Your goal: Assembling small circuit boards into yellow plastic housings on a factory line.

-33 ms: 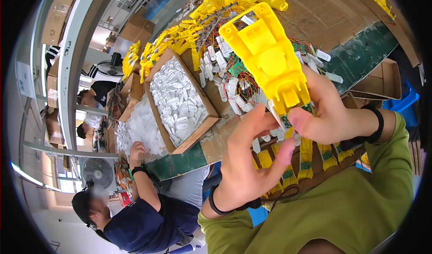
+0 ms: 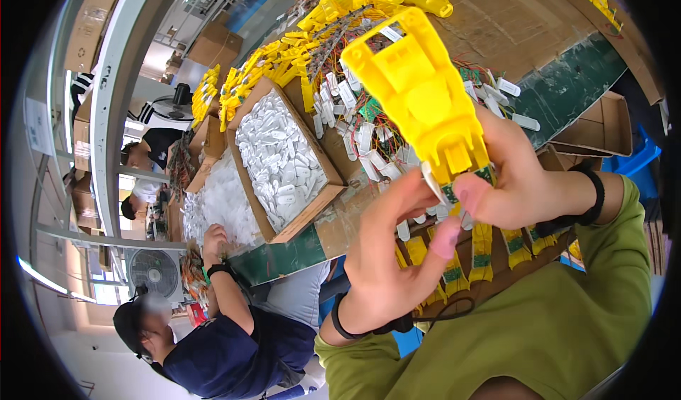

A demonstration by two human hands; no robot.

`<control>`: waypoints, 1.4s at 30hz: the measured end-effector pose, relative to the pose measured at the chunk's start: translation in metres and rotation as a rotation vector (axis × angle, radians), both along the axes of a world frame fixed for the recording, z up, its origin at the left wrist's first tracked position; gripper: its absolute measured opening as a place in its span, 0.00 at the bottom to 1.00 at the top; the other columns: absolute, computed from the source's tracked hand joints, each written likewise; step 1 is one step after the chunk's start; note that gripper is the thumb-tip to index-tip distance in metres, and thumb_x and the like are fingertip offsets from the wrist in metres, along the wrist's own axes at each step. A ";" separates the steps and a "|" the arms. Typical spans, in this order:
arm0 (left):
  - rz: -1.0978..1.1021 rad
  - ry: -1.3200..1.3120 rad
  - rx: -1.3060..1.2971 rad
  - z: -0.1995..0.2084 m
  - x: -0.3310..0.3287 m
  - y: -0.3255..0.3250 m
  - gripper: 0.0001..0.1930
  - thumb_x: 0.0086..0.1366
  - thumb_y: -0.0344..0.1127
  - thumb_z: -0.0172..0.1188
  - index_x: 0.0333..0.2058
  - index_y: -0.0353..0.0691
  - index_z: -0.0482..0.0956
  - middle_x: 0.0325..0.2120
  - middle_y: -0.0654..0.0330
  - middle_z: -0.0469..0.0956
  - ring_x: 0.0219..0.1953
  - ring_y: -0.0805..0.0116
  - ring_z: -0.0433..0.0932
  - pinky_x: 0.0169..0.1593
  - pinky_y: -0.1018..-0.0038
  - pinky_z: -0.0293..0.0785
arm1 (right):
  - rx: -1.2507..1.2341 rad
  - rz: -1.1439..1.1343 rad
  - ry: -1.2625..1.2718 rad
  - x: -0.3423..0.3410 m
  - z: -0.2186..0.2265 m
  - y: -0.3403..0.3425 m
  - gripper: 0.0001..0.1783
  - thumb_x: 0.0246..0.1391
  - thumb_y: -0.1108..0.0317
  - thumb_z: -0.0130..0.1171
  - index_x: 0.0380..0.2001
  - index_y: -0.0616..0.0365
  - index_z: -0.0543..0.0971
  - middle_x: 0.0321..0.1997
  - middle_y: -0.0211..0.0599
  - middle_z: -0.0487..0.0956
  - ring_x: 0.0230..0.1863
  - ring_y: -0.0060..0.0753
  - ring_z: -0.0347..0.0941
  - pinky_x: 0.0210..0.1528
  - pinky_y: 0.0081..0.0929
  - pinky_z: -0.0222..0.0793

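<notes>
At the worktop's (image 2: 280, 260) left end, a co-worker's hand (image 2: 214, 240) reaches to a heap of clear plastic (image 2: 230, 201). Just right of it stands an open cardboard box (image 2: 306, 223), full of small white plastic pieces (image 2: 277, 155). Loose yellow parts (image 2: 330, 13) lie piled toward the far edge.

Nearer the middle, the left hand (image 2: 386, 272) is half curled, its forefinger by a thin white piece (image 2: 431, 181) at the shell's lower side; whether it pinches or only touches that piece, I cannot tell. The yellow shell (image 2: 424, 102) is raised above the worktop, hollow side showing, its narrow end toward the person. A green circuit board (image 2: 486, 174) shows at that end, beside the right thumb. Below, along the near edge, lies a row of yellow shells with boards (image 2: 481, 254).

The right hand (image 2: 521, 180) grips the shell's near end firmly. Beyond it, white pieces with wires (image 2: 496, 96) spread toward the right edge.

For good work here, the right hand should steady the shell while the left fingers press lightly and evenly, without bending the board or trapping a wire.
</notes>
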State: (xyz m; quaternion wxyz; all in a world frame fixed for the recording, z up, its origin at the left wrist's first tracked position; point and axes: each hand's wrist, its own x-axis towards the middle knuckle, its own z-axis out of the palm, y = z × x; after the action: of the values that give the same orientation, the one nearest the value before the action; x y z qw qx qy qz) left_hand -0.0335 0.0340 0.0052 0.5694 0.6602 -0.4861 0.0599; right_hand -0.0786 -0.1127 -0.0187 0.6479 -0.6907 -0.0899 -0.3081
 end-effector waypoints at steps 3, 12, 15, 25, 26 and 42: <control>0.073 -0.032 0.139 0.002 -0.001 0.003 0.17 0.51 0.26 0.59 0.40 0.28 0.69 0.31 0.52 0.75 0.32 0.69 0.77 0.34 0.77 0.72 | -0.219 -0.073 -0.114 0.001 -0.002 -0.004 0.23 0.33 0.70 0.55 0.38 0.63 0.66 0.23 0.38 0.71 0.20 0.34 0.67 0.24 0.24 0.63; 0.207 -0.146 0.103 0.002 -0.011 -0.001 0.16 0.50 0.26 0.59 0.39 0.29 0.70 0.26 0.53 0.75 0.26 0.67 0.78 0.29 0.79 0.72 | -0.344 -0.140 -0.135 -0.003 0.001 -0.005 0.24 0.31 0.68 0.55 0.37 0.64 0.65 0.18 0.40 0.68 0.17 0.38 0.66 0.19 0.27 0.60; 0.222 -0.182 0.026 -0.004 -0.013 -0.004 0.18 0.49 0.26 0.60 0.40 0.29 0.69 0.27 0.51 0.75 0.26 0.66 0.78 0.28 0.78 0.72 | -0.320 -0.044 -0.072 -0.006 0.002 -0.007 0.22 0.35 0.68 0.53 0.38 0.64 0.64 0.20 0.40 0.68 0.17 0.37 0.65 0.19 0.27 0.59; 0.175 -0.465 0.349 0.005 0.001 -0.004 0.21 0.43 0.27 0.63 0.38 0.30 0.68 0.26 0.53 0.72 0.24 0.61 0.73 0.27 0.74 0.71 | -0.043 0.119 0.063 -0.002 0.005 -0.002 0.16 0.43 0.71 0.45 0.39 0.65 0.63 0.23 0.37 0.72 0.20 0.30 0.69 0.23 0.25 0.64; 0.153 -0.488 0.347 0.004 0.002 -0.004 0.21 0.42 0.26 0.63 0.37 0.30 0.68 0.25 0.53 0.72 0.23 0.62 0.73 0.26 0.74 0.71 | 0.062 0.216 0.193 -0.005 0.010 -0.002 0.16 0.43 0.71 0.45 0.38 0.65 0.64 0.23 0.37 0.72 0.20 0.29 0.71 0.23 0.25 0.65; 0.164 -0.583 0.202 0.006 -0.005 -0.007 0.22 0.42 0.24 0.62 0.38 0.29 0.66 0.28 0.54 0.71 0.22 0.62 0.71 0.25 0.74 0.69 | 0.129 0.281 0.194 -0.003 0.007 -0.003 0.17 0.43 0.70 0.47 0.39 0.65 0.63 0.25 0.38 0.71 0.23 0.26 0.71 0.26 0.23 0.65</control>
State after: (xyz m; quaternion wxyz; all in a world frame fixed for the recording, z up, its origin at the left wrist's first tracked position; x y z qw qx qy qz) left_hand -0.0384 0.0266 0.0110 0.3310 0.7054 -0.5774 0.2438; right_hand -0.0819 -0.1161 -0.0120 0.7334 -0.6546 -0.1029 -0.1517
